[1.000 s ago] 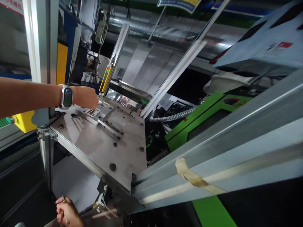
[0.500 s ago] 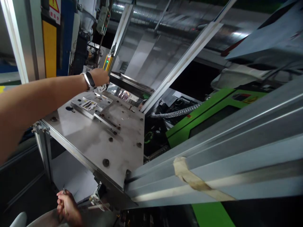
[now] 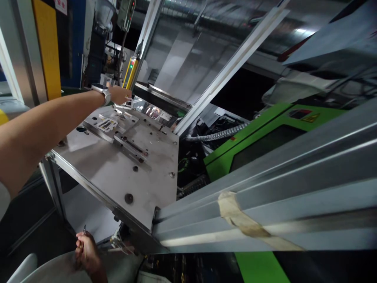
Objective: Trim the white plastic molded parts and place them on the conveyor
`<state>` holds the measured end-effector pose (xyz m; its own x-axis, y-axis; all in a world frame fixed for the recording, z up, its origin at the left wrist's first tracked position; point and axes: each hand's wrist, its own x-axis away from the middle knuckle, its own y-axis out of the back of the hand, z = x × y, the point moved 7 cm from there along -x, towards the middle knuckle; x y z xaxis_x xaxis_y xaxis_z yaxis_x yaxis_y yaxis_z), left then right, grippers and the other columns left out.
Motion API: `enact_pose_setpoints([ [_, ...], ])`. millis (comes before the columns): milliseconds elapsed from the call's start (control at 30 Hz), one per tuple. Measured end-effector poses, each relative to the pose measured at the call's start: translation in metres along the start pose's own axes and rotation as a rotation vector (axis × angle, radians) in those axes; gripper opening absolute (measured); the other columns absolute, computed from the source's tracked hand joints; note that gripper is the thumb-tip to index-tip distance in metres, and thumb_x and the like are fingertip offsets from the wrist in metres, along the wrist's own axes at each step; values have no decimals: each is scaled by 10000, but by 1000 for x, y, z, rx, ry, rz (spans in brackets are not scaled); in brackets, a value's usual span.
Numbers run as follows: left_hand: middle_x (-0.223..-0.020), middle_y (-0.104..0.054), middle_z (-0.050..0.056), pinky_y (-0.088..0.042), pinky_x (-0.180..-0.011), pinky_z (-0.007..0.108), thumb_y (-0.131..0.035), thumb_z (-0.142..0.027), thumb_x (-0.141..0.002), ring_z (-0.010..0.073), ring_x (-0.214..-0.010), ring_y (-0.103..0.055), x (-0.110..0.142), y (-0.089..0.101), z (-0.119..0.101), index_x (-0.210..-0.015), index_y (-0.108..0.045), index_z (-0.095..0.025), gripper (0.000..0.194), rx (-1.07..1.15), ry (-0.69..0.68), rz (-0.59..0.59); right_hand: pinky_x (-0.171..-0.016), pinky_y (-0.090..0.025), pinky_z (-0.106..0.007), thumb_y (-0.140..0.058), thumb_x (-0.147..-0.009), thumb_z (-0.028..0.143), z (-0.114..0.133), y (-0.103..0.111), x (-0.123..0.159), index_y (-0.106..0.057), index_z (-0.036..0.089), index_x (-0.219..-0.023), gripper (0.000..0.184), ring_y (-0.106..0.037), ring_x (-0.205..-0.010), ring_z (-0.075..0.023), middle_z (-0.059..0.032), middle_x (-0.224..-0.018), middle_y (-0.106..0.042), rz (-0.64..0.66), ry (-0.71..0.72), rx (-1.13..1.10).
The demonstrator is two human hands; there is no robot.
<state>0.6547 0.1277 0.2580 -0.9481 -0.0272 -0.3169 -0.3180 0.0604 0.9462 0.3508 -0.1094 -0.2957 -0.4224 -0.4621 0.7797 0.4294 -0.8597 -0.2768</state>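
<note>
My left hand (image 3: 118,95), a band on its wrist, reaches over the far left of the metal plate table (image 3: 150,173). Its closed fingers hold a small pale flat part with cut-outs (image 3: 128,103), partly hidden by the hand. A similar flat part (image 3: 107,125) lies on the raised metal fixture (image 3: 103,135) on the plate, nearer to me. Low in the view, my right hand (image 3: 88,251) is closed around a small tool whose pointed metal tip (image 3: 85,228) sticks up past the fingers. The rest of that tool is hidden, so its kind is unclear.
A thick aluminium profile post (image 3: 265,188) with tape around it crosses the right foreground. Behind it stands a green machine (image 3: 253,141). A yellow light-curtain bar (image 3: 131,70) rises beyond my left hand, and a slanted frame bar (image 3: 232,67) runs up rightward.
My view has shifted slightly. My left hand and the part appear a little farther left, with more of the forearm in view. The right hand keeps its tool, slightly farther right.
</note>
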Motion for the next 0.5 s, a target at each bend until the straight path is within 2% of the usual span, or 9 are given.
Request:
enact_pose_setpoints([
  [133,-1240,-658,109,-576,-975,455,-630,-354,-1009,224,-1102,-664,9,0,-21,-1268,-626,-130,342,-81,-104,31,-398,-314,-148,-590,-1024,310,2,1,-4,-610,144,-954,181,-387,-455,-27,86,-665,-507,-20,-7,-6],
  [233,-1221,-664,103,-560,-1000,453,-620,-326,-1015,217,-1116,-657,20,4,-31,-1233,-635,-120,301,-128,-194,-7,-404,-331,-146,-601,-1019,313,3,2,-6,-616,142,-955,183,-398,-465,-27,82,-676,-516,-19,1,-12],
  [367,-1141,-671,87,-567,-946,423,-599,-285,-1019,206,-1035,-665,35,2,-23,-1197,-630,-119,246,-209,-222,-41,-419,-358,-151,-610,-1014,333,4,5,-8,-624,141,-975,197,-422,-484,-31,70,-708,-544,-10,7,-17],
  [500,-1020,-685,47,-551,-859,339,-641,-182,-973,152,-882,-643,44,-16,-14,-1015,-668,-107,89,-262,-306,64,-450,-407,-163,-614,-1010,354,3,7,-9,-630,142,-1007,212,-468,-521,-41,52,-757,-580,-18,2,-12],
])
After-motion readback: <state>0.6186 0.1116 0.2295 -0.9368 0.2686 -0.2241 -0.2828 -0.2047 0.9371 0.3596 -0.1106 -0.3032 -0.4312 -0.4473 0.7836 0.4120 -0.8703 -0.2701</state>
